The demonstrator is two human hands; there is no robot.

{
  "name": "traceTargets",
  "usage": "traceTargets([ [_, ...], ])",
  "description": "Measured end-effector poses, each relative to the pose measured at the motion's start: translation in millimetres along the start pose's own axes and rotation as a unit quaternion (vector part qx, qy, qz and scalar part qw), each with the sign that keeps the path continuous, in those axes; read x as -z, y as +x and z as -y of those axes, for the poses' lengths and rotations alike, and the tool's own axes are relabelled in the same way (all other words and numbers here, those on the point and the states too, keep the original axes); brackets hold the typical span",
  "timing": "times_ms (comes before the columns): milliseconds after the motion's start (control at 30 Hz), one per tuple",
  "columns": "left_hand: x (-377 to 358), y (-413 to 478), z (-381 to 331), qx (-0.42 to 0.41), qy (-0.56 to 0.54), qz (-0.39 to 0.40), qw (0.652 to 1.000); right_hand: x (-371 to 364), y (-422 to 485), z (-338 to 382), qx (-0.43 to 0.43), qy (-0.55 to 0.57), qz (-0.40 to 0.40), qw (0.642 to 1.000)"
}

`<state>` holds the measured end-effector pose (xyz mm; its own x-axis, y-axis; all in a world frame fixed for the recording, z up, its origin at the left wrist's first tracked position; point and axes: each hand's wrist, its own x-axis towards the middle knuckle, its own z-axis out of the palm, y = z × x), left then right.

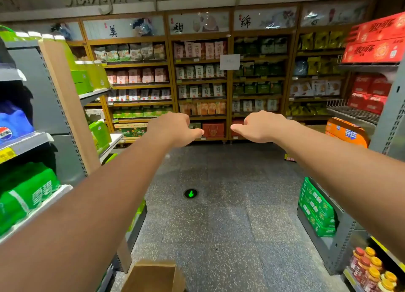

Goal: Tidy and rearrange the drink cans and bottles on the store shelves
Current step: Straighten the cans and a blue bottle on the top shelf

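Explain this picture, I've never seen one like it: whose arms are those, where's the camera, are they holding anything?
No machine: a person wears a camera on the head, looking forward and down, so both arms reach into view. The left hand and right hand are out over the aisle floor, holding nothing. Drinks line both sides: a blue Pepsi pack and green packs on the left, red cases and capped bottles on the right. Wooden shelves of snack bags stand ahead. A cardboard box sits at the bottom.
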<state>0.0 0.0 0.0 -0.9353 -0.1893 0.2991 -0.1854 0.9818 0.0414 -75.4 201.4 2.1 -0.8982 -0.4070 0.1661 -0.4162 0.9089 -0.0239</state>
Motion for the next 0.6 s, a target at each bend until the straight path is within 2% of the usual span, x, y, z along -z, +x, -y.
traceTargets([
  [267, -11.9, 66.8, 35.4, -0.024, 0.039, 0.002, 0.999, -9.0, 64.4, 19.3, -0.039, -0.002, -0.001, 0.999],
  [600, -36.7, 123.2, 51.9, -0.052, 0.010, 0.032, 0.998, -20.5, 112.3, 25.7, -0.076, 0.002, 0.026, 0.997],
])
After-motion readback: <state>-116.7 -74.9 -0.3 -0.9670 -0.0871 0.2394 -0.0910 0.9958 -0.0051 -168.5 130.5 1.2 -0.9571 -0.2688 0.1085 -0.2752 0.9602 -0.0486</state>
